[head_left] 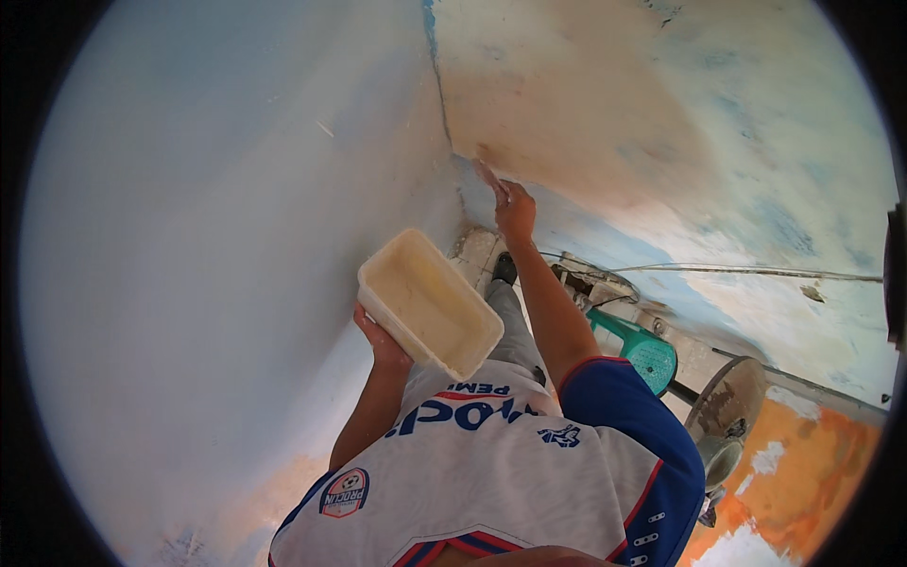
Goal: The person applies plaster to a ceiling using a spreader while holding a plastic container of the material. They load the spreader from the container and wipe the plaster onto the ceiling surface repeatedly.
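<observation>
My left hand [383,342] grips a rectangular cream plastic tub [389,319] from its left side and underneath. The tub is tilted so its inside shows, with pale residue on the bottom and sides. Stretched out ahead, my right hand [516,210] is closed round what looks like a putty knife [487,177]. Its blade end is at the right-hand wall [586,123], close to the corner; whether it touches cannot be made out. That wall has brownish, damp-looking patches among pale blue and white areas.
A smooth bluish-white wall [217,236] rises close on my left. To my right are a green plastic stool [650,359], a round stained board or lid [727,402] and rubble [600,288] on the tiled floor. A cable [756,271] runs along the right wall.
</observation>
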`<state>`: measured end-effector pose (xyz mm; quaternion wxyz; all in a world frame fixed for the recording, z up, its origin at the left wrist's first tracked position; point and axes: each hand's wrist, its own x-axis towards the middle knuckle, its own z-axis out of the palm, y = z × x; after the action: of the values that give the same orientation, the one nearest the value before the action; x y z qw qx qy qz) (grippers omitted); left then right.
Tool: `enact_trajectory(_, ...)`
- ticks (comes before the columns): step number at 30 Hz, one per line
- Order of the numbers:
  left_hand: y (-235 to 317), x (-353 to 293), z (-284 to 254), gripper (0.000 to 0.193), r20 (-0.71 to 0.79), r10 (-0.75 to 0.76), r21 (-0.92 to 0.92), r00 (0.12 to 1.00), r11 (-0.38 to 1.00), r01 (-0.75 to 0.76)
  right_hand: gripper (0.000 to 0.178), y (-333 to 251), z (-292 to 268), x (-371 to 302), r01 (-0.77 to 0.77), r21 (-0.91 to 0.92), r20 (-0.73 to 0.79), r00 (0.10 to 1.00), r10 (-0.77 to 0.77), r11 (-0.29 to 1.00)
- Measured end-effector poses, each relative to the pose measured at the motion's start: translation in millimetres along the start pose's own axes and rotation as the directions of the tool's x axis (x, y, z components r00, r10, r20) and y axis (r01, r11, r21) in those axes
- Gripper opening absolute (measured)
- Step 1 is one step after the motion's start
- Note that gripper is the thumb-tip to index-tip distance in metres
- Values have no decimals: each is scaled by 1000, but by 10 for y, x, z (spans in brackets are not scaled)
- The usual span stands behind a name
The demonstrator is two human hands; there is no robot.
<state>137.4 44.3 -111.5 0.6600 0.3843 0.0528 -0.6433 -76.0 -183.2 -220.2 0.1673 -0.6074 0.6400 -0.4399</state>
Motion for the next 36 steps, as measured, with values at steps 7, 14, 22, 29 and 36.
enact_trajectory(7, -18, 27, -108, 74, 11, 12, 3, 1000, 1000, -12, 17, 91, -104, 61, -33, -53, -326, 945, 14, 998)
enact_trajectory(14, -58, 0, -70, 80, 3, -4, 28, 1000, 1000, 4, 16, 104, -173, -192, -13, 185, -30, 999, 19, 983)
enact_trajectory(22, 67, -40, -88, 79, 36, -33, 58, 999, 998, 31, 18, -3, -8, 180, -165, 65, -300, 937, 177, 984)
enact_trajectory(29, 20, -88, -93, 75, 121, 2, 16, 993, 1000, -4, 20, -77, -194, -171, 9, 92, -245, 969, 14, 996)
enact_trajectory(36, 93, -36, -130, 74, 92, -4, 60, 996, 998, -1, 19, -261, -319, 326, 34, -69, -362, 930, -57, 997)
